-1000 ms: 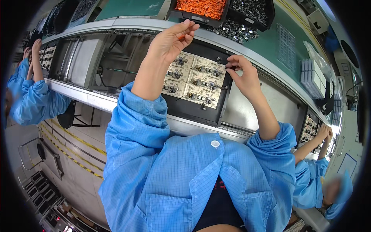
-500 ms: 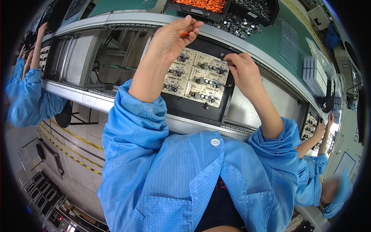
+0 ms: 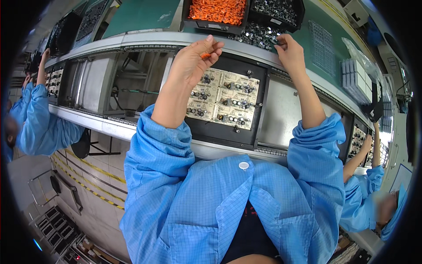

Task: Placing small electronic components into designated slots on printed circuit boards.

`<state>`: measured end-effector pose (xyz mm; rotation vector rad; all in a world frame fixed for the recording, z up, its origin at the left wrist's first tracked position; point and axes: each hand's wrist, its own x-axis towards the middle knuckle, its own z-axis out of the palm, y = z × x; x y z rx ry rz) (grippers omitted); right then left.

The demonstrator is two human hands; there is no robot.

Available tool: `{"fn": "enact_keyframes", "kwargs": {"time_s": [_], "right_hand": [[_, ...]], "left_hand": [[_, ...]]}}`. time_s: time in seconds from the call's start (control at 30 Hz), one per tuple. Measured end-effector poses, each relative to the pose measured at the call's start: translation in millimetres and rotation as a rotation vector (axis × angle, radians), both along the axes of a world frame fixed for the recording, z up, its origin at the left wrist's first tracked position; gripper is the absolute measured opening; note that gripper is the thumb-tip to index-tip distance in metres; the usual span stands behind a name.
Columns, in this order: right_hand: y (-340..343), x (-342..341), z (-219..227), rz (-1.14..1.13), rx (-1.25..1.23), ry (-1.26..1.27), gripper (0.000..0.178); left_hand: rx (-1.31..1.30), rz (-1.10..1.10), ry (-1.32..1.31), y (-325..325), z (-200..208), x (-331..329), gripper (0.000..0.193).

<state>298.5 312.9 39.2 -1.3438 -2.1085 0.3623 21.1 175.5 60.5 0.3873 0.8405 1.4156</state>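
My left hand (image 3: pixel 192 61) hovers over the far left part of a circuit board panel (image 3: pixel 217 95), its fingers curled around small orange components (image 3: pixel 205 56). My right hand (image 3: pixel 292 55) is beyond the panel, at the right edge of a loose pile of small shiny metal parts (image 3: pixel 255 37). Its thumb and fingertips are pinched together; whatever lies between them is too small to name. The pale panel carries several repeated circuits with black capacitors and lies flat in a black carrier frame (image 3: pixel 202 128) on the conveyor rails.
Behind the conveyor's metal rail (image 3: pixel 145 40), a black bin (image 3: pixel 206 25) holds orange components, beside another dark bin (image 3: pixel 300 18) of metal parts. Clear plastic trays (image 3: pixel 323 44) and stacked white pieces (image 3: pixel 357 83) stand right. Co-workers in blue sleeves (image 3: pixel 48 123) work at both sides.
My right hand has moved from the panel's far right corner up to the metal parts pile. The left hand stays over the panel with the orange components. The view has shifted slightly.
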Motion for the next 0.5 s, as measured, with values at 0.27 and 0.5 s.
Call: {"fn": "enact_keyframes", "kwargs": {"time_s": [0.27, 0.5], "right_hand": [[4, 13, -13, -0.090, -0.053, 0.077, 0.028], [-28, 44, 23, -0.027, -0.333, 0.333, 0.027]], "left_hand": [[-0.005, 0.055, 0.005, -1, 7, -2, 0.023], [0.264, 0.086, 0.509, 98, 75, -20, 0.024]]}}
